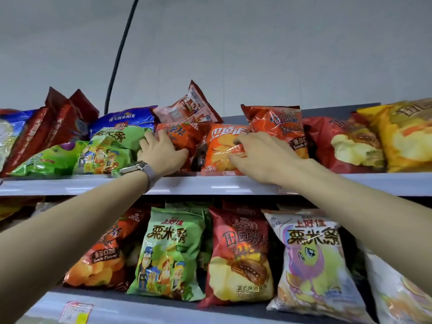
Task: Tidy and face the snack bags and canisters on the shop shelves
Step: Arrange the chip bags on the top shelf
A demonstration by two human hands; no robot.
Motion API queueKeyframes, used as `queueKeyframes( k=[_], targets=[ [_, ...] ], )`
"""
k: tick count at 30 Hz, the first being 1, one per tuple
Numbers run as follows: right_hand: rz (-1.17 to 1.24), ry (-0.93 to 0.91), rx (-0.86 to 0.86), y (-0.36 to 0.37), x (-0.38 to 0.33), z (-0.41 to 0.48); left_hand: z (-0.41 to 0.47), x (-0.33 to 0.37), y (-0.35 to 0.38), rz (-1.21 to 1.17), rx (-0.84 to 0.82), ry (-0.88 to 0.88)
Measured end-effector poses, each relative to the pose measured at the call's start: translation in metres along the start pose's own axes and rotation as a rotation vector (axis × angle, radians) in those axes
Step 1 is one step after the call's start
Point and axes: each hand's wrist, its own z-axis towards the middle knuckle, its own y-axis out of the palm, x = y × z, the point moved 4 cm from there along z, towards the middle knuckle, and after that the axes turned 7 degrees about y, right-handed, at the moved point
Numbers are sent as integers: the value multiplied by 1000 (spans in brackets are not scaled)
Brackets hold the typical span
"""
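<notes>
Reaching between green bag (117,146) and tomato bag (278,127), left hand (161,153) spreads flat on red bag (184,136), right hand (257,157) pinches orange bag (219,148).

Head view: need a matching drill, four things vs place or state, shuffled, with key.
Column A
1. left hand
2. right hand
3. pony bag
4. yellow bag

Column B
a. far right on the upper shelf
b. pinches the orange bag
c. on the lower shelf, right of the dark red bag
d. on the red-orange bag, watch on its wrist

Pairs: 1-d, 2-b, 3-c, 4-a
</notes>
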Motion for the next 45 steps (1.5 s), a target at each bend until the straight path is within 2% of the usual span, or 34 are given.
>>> queueKeyframes(
  k=[5, 9, 14, 17, 19, 21, 24, 29, 33, 38, 42, 45],
  targets=[
    [149, 53, 283, -27, 48, -14, -22, 52, 1, 123, -9, 251],
    [214, 220, 326, -29, 96, -12, -22, 83, 17, 66, -110, 236],
    [498, 490, 119, -14, 134, 4, -10, 99, 43, -151, -255, 35],
    [642, 534, -111, -8, 137, 11, -3, 96, 59, -237, -319, -72],
    [726, 534, -282, -1, 139, 16, 0, 92, 69, -242, -313, -92],
    [790, 516, -383, 6, 139, 20, 0, 90, 76, -230, -296, -89],
    [924, 505, -430, 12, 139, 29, 0, 93, 75, -240, -297, -77],
    [998, 509, -393, 19, 138, 34, 10, 91, 68, -335, -275, -130],
    [1001, 445, -277, 12, 129, 26, 20, 83, 73, -379, -301, -153],
    [1014, 349, -5, -13, 128, 16, 23, 87, 87, -541, -343, -188],
    [1007, 405, 217, -34, 143, 18, 25, 96, 84, -539, -346, -121],
    [1006, 444, 410, -53, 159, 16, 27, 104, 78, -545, -290, -44]
  ],
)
